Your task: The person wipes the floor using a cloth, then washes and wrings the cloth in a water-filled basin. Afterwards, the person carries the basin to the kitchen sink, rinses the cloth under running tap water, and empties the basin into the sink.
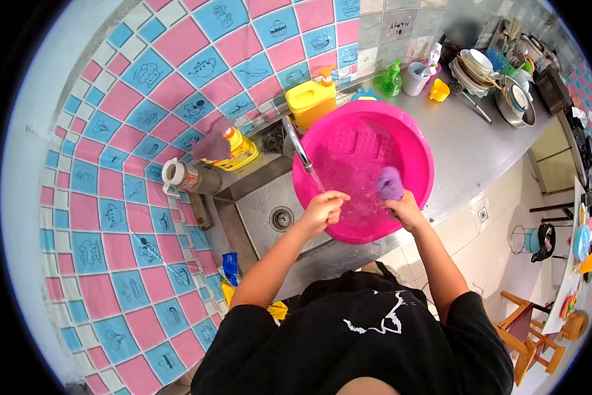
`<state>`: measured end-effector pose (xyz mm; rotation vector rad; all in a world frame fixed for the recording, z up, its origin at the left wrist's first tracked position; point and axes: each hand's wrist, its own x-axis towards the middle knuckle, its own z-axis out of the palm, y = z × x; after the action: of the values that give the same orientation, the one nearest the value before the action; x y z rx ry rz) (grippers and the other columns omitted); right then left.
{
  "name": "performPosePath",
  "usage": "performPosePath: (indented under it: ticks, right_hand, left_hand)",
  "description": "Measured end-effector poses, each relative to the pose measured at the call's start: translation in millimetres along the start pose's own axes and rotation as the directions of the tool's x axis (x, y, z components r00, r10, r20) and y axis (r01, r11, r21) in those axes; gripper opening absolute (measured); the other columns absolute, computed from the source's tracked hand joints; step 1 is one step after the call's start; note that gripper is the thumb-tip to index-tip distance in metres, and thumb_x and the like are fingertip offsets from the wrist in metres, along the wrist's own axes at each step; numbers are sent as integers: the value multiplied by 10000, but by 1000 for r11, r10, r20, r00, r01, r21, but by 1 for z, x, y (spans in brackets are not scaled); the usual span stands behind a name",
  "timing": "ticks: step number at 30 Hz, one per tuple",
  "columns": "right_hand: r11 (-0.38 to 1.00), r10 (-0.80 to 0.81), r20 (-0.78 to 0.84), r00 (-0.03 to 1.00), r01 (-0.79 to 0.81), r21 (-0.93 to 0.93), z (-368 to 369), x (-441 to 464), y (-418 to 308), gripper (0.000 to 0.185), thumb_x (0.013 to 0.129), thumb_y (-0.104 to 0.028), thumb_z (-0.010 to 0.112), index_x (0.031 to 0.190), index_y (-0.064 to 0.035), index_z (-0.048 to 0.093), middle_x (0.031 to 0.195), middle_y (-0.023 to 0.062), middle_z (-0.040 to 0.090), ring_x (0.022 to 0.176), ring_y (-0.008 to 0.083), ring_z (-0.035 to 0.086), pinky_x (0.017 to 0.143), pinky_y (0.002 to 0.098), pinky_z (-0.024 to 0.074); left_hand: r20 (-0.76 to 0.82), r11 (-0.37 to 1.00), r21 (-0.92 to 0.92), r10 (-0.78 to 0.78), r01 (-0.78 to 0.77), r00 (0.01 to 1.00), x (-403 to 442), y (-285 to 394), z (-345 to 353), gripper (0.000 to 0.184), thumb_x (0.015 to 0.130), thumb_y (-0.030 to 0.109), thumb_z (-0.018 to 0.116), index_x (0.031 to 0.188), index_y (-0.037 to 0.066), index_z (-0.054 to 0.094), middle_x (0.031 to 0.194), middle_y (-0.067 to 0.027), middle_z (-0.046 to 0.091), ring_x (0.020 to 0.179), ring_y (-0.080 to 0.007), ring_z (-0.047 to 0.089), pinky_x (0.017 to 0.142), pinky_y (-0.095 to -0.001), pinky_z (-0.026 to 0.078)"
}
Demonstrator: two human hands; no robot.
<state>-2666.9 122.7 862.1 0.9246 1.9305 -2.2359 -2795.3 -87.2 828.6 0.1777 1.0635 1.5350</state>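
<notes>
A large pink basin (pixel 420 148) with a built-in ribbed washboard (pixel 358 143) holds water and sits partly over the sink. My right hand (pixel 406 209) grips a bunched purple cloth (pixel 389 182) above the water, near the basin's right side. My left hand (pixel 327 210) is over the basin's near left rim, fingers curled in and the index finger pointing right; I see nothing in it. A metal tap (pixel 298 143) reaches over the basin's left edge, with water falling from it close to my left hand.
Left of the basin is a metal sink (pixel 259 204) with a drain. Yellow bottles (pixel 309 104) and a clear jug (pixel 194 178) line the wall. On the right counter stand a green soap bottle (pixel 392 79), a yellow cup (pixel 439 91) and stacked bowls (pixel 477 66).
</notes>
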Motion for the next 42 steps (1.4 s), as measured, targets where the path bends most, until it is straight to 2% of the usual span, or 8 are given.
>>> performPosePath:
  ticks: [5,9,14,24,27,31,35,42]
  right_hand:
    - [953,70,-184,980,-11,304,-21,-7,14,129,684,-45,654,693,-73,528,549,-14,452,396,83,358,375,250,269]
    - [921,77,-220,973,15,388,-30,-19,18,145,692,-49,650,690,-71,506,532,-7,441,383,98,367,364,259,274]
    - [928,127,-293,948,-10,372,-32,-19,35,142,699,-57,652,699,-66,511,529,-3,447,380,106,384,358,260,291]
    - [965,123,-400,908,-16,260,-19,-12,37,119,705,-105,672,716,-65,561,585,1,512,413,98,431,370,245,313]
    - [980,83,-378,922,-7,198,-8,-8,32,117,702,-106,676,753,-61,581,594,-5,516,438,91,440,380,243,320]
    - [991,80,-382,921,-31,131,-1,2,34,138,702,-106,671,781,-31,587,624,11,532,463,97,455,394,249,337]
    - [998,40,-405,913,-21,52,4,9,39,154,701,-89,672,800,-12,583,648,21,547,497,115,483,421,255,367]
    - [1000,-17,-483,876,6,-24,11,2,56,204,676,-72,674,855,-4,603,689,28,579,584,124,528,525,270,423]
  left_hand:
    - [-404,917,-374,-28,-138,914,22,-15,-16,216,899,89,440,1077,-18,499,723,-34,450,663,-154,457,680,-331,448]
    - [-436,654,-717,-151,-241,887,53,-27,-43,483,937,320,340,1263,-35,312,1107,-212,497,1084,-365,480,980,-464,365]
    - [-387,597,-761,-100,-256,917,59,-29,-41,789,851,633,206,1404,182,-129,1479,-151,6,1328,-436,83,1072,-537,79]
    - [-269,597,-786,-99,-159,958,1,12,-17,724,875,591,212,1397,97,120,1464,-181,71,1307,-460,135,1049,-594,80]
    - [-296,742,-643,-12,-190,955,-13,26,-32,654,892,527,303,1309,23,301,1376,-214,295,1247,-414,316,1024,-534,249]
    - [-665,914,94,353,-395,659,-10,60,-70,376,885,254,458,1178,20,495,1152,-159,555,1020,-246,563,865,-338,431]
    - [-663,834,455,551,-311,507,40,80,-134,438,868,186,483,1264,5,437,1273,-126,482,1166,-208,462,961,-336,359]
    - [-620,835,546,459,-71,636,105,101,-171,594,841,180,492,1371,23,276,1381,-207,332,1271,-276,345,1010,-305,280]
